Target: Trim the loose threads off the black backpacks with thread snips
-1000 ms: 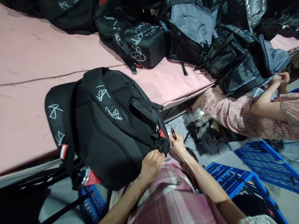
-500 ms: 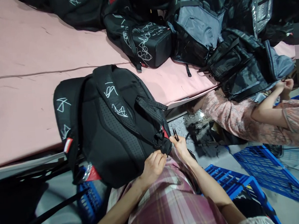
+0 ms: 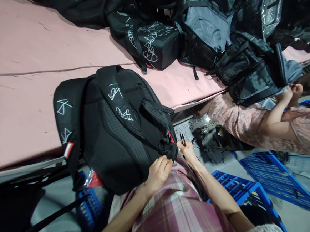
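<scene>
A black backpack (image 3: 99, 152) leans over the front edge of the pink table, its padded straps uppermost with white scribbled lettering. My left hand (image 3: 159, 171) is closed on the backpack's lower right corner, gripping the dark fabric near the strap end. Close beside that corner, my right hand (image 3: 186, 150) is wrapped round small dark thread snips (image 3: 183, 139), whose points stick up past the fingers. A red tag shows between the strap and the corner. Whether the right fingers also touch the backpack is hard to make out.
More black backpacks (image 3: 149, 41) lie along the far side of the pink table (image 3: 18, 116). At right, a co-worker's hands (image 3: 290, 93) are at a dark camouflage backpack (image 3: 253, 69). Blue plastic crates (image 3: 280, 177) stand on the floor to my right.
The right hand and snips have shifted very slightly to the right, a little away from the backpack corner. My left hand keeps its hold. The view has moved slightly.
</scene>
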